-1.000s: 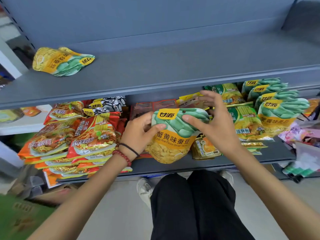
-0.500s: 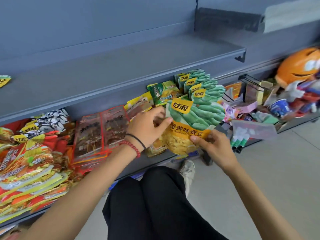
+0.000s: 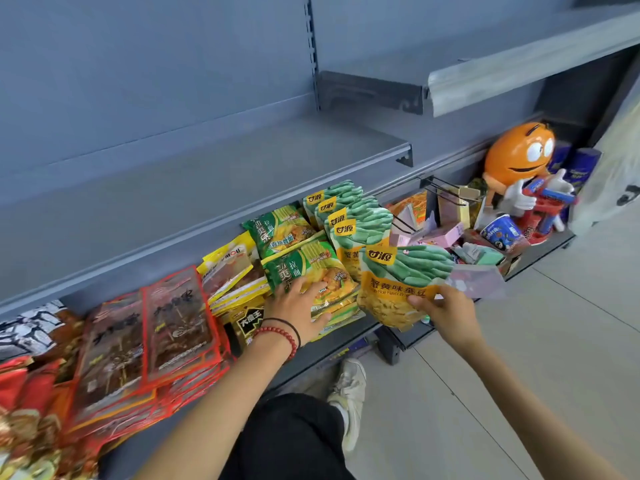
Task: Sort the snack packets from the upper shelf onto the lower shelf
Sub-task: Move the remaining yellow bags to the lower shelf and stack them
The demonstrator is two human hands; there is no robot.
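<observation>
Left hand lay flat, fingers spread, on the green noodle packet near the front edge of the lower shelf. Right hand pinched the lower edge of the bean packet, thumb on its face. The packet stood upright in front of the matching row, with the upper shelf beyond.

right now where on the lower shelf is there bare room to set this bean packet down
Only a narrow bare strip of the lower shelf along its front edge, in front of the green noodle packets under your left hand. Behind it, packets overlap from the red packets to the bean packet row. The upper shelf in view is bare.
</observation>
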